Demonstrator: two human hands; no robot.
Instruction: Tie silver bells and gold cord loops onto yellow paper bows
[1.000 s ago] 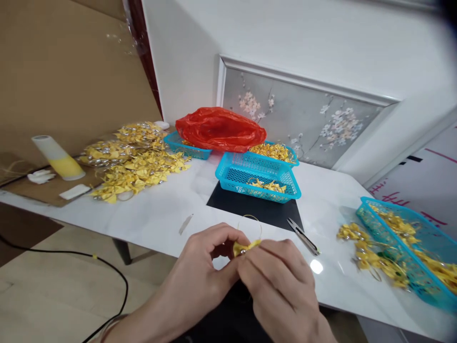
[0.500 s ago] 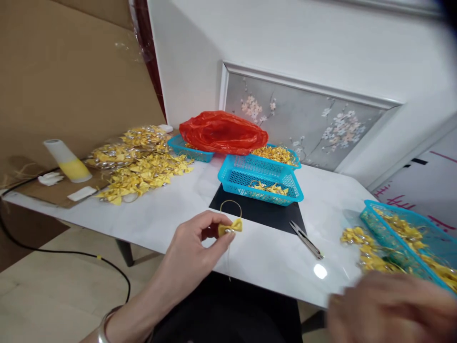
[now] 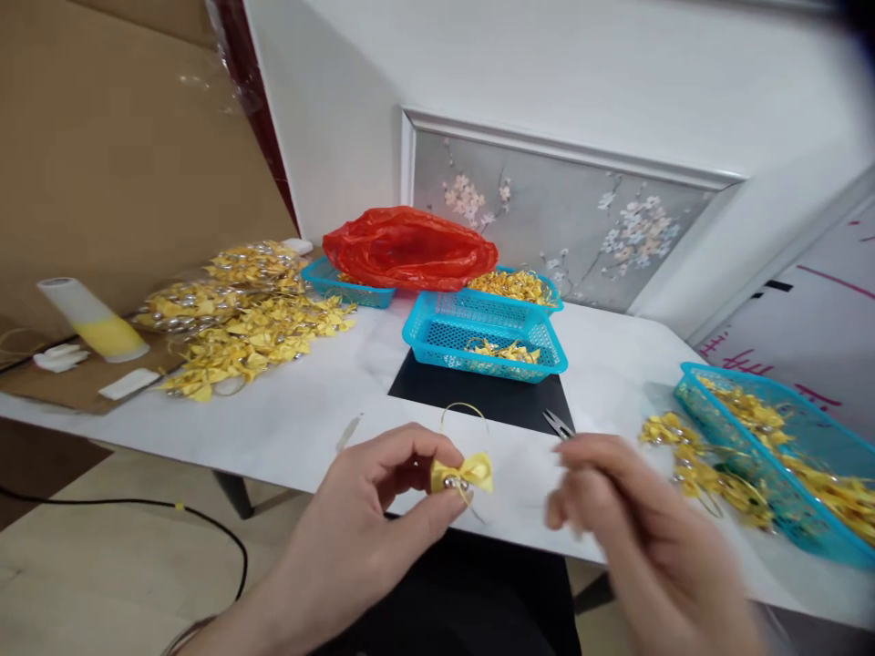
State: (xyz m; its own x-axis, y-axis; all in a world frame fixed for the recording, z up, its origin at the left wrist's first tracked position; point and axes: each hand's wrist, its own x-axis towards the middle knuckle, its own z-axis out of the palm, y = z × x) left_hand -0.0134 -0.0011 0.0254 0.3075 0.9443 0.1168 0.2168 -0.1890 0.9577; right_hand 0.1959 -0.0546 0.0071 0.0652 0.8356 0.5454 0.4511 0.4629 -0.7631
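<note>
My left hand (image 3: 389, 510) pinches a small yellow ribbon bow (image 3: 478, 471) between thumb and fingers, above the table's front edge. Silvery beads sit at the bow's middle, and a thin yellow cord loops up behind it. To the right, my right hand (image 3: 629, 519) is raised with its fingers curled together, partly smeared by motion. What it holds, if anything, is hidden. Just beyond it, the pointed blades of metal thread snips (image 3: 559, 424) show at the edge of a black mat (image 3: 437, 383); my hand covers the rest of them.
A blue basket (image 3: 416, 342) with some yellow bows stands on the mat. Behind it are a red plastic bag (image 3: 403, 246) and more baskets. Heaped bows (image 3: 260, 342) lie left, near a cone of yellow thread (image 3: 102, 323). Another filled basket (image 3: 738, 437) and loose bows (image 3: 674, 433) are right.
My right hand has come in from the lower right toward the bow and now hides the snips' handles. The left hand still holds the bow, now slightly lower and farther right in view.
</note>
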